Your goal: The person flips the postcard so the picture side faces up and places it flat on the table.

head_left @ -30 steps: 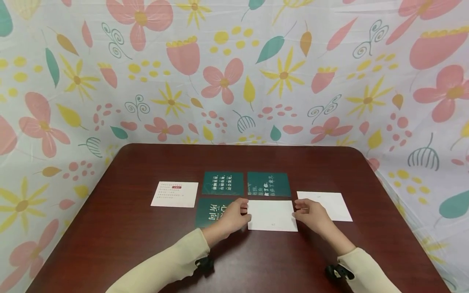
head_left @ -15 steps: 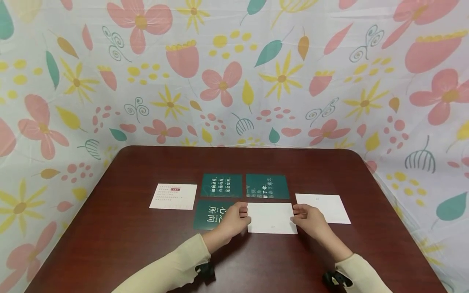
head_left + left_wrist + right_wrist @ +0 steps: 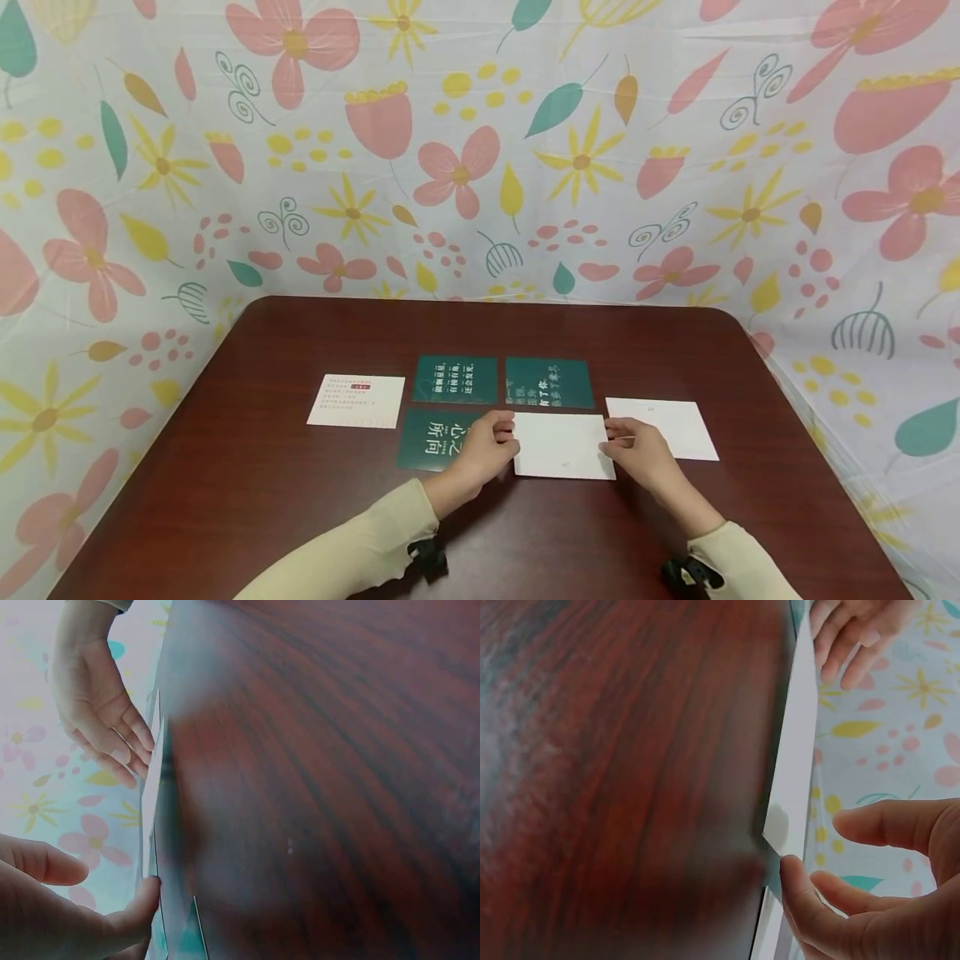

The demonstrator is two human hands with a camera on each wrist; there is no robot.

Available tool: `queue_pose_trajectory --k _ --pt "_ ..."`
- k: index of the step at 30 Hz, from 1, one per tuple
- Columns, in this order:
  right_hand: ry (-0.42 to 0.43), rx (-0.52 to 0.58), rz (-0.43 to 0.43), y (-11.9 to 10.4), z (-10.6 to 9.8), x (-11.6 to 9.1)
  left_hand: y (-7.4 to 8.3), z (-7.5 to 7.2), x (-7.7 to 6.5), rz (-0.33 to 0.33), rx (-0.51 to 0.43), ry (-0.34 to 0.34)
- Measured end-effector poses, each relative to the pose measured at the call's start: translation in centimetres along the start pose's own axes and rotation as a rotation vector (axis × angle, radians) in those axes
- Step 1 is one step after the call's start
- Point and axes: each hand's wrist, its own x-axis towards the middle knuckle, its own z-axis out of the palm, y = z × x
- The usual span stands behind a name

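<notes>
A plain white card [image 3: 564, 446] lies between my two hands, in the front row of cards. At its left short edge are the fingertips of my left hand [image 3: 483, 450], partly over a green lettered card [image 3: 423, 437]. My right hand [image 3: 641, 450] touches the opposite short edge, overlapping another white card [image 3: 678, 427]. Seen in the left wrist view, the white card [image 3: 153, 795] is nearly edge-on with fingertips at both ends. In the right wrist view, my fingers [image 3: 799, 885] meet a corner of the card, while another finger stands apart from it.
Behind the hands lie two green cards with white lettering, one on the left [image 3: 455, 380] and one on the right [image 3: 550, 383]. A white card with printed text [image 3: 356, 402] is at far left. The dark wooden table [image 3: 337, 533] backs onto a floral cloth [image 3: 457, 167].
Over the last half second, the white card has shifted slightly right together with both hands. The other cards keep their places; the head view has moved a little.
</notes>
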Motion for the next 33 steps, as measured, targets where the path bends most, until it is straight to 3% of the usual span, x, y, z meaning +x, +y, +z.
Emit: queue_pose_trajectory --k 9,14,27,33 --pt "0.058 0.032 0.002 -0.3 -0.7 0.2 0.1 -0.6 0.9 0.085 0.021 0.018" --pt "0.071 0.052 -0.005 -0.5 -1.0 0.3 0.3 -0.9 1.3 0.096 0.048 0.017" --pt "0.041 0.172 0.044 -0.2 -1.5 0.5 0.8 -1.4 1.7 0.023 -0.01 0.038" --pt "0.023 0.274 0.055 -0.3 -1.7 0.6 0.9 -1.7 1.6 -0.011 0.017 0.038"
